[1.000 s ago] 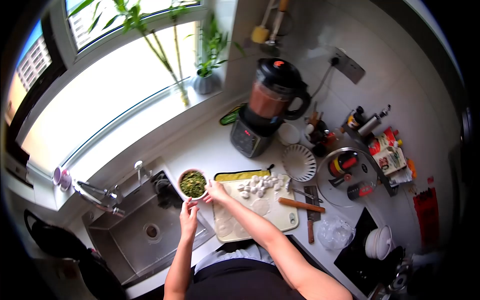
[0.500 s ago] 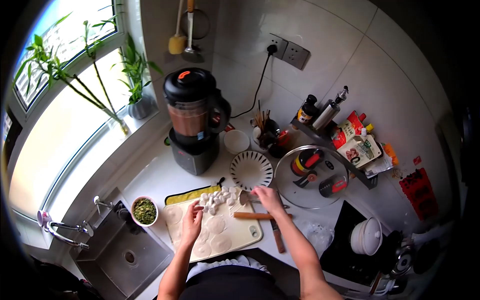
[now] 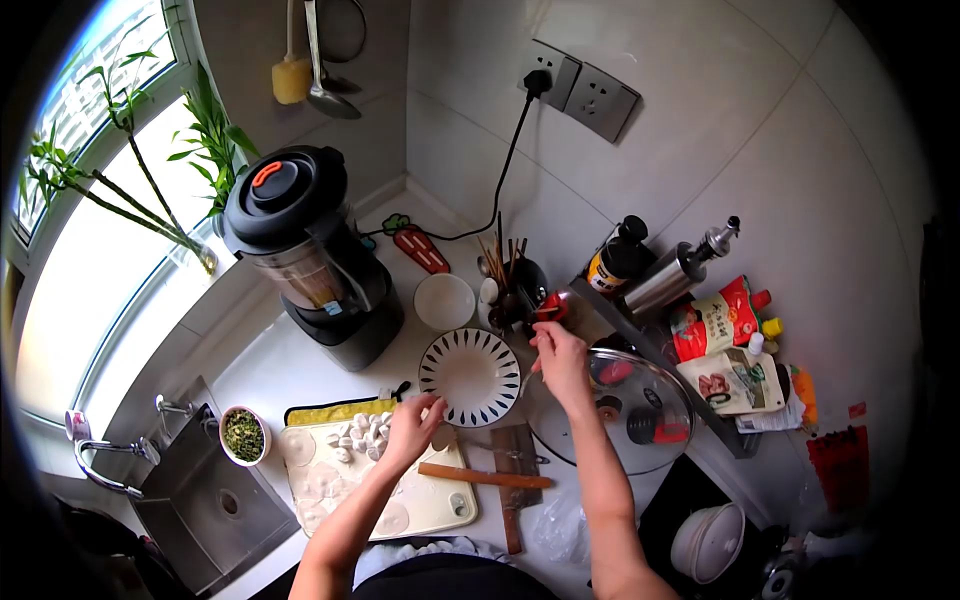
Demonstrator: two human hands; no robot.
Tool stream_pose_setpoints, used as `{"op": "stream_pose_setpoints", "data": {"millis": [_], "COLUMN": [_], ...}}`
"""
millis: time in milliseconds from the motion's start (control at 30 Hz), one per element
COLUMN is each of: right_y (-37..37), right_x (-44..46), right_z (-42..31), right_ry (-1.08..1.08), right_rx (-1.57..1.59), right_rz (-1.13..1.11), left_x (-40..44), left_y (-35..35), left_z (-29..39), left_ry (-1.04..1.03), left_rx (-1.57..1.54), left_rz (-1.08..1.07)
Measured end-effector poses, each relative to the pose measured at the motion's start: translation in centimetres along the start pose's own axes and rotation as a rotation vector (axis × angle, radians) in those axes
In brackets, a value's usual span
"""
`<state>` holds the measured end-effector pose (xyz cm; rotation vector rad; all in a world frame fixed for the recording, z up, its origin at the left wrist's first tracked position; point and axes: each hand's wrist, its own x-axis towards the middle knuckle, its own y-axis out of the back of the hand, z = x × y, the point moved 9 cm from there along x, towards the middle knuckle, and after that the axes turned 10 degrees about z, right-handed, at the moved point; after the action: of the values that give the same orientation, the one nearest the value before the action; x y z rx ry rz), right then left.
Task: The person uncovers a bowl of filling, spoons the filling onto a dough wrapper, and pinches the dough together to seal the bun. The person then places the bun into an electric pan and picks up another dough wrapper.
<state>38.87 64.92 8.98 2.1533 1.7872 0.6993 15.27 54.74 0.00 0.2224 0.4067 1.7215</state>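
- Right hand (image 3: 562, 362): fingers bent, tips nearly together; whether anything thin is pinched cannot be told. It hangs above the 10-to-11 o'clock rim of the glass lid (image 3: 553, 420).
- Left hand (image 3: 412, 430): loosely curled, half open, no object visible; at the plate's 7-to-8 o'clock side, contact uncertain.
- Utensil holder (image 3: 527, 283): near the right fingertips, at 11 o'clock from them.
- Plate (image 3: 470, 380): between the hands, at 9 o'clock from the right.
- Board (image 3: 435, 505): below the left hand, bearing dough pieces (image 3: 360, 435) and flat rounds; rolling pin (image 3: 485, 476) across its 3 o'clock edge.
- Bowl (image 3: 243, 463) of chopped green mixture: off the board's 9-to-10 o'clock corner.
- Step in hand (judged): a reach toward the utensils; grasping one calls for a narrow pinch clear of the lid.
- Compared with half a second earlier: the right hand has left the board's upper corner for the lid; the left has shifted from the dough pieces toward the plate.
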Motion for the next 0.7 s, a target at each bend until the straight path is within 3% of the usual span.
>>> {"op": "stream_pose_setpoints", "data": {"millis": [67,133,233,300,367,433,500,700], "right_y": [-1.0,-1.6,-2.3,-2.4,-2.0,-1.8,-1.5,-2.8], "right_x": [-0.9,-2.2,-4.3,-5.4,-6.1,-6.5,-7.1,-8.6], "right_z": [0.4,1.1,3.0,3.6,4.3,4.3,4.5,4.9], "right_ry": [-0.025,-0.090,-0.151,-0.205,-0.258,-0.243,-0.266,-0.288], "right_rx": [0.041,0.092,0.161,0.180,0.190,0.210,0.194,0.249], "right_rz": [-0.025,-0.052,-0.080,-0.085,-0.084,-0.097,-0.097,-0.124], "left_x": [2.2,4.7,9.1,10.3,11.1,11.4,10.4,5.4], "left_y": [-2.7,-4.8,-9.3,-12.6,-13.6,-14.0,-13.8,-9.1], "left_z": [-1.2,0.3,-0.9,-3.8,-3.8,-3.2,-3.6,-0.5], "left_ry": [0.016,-0.076,0.030,0.459,0.499,0.542,0.736,0.719], "left_rx": [0.106,-0.133,-0.303,-0.540,-0.570,-0.597,-0.628,-0.777], "left_rz": [-0.046,0.098,0.077,0.014,0.036,0.061,0.106,-0.062]}}
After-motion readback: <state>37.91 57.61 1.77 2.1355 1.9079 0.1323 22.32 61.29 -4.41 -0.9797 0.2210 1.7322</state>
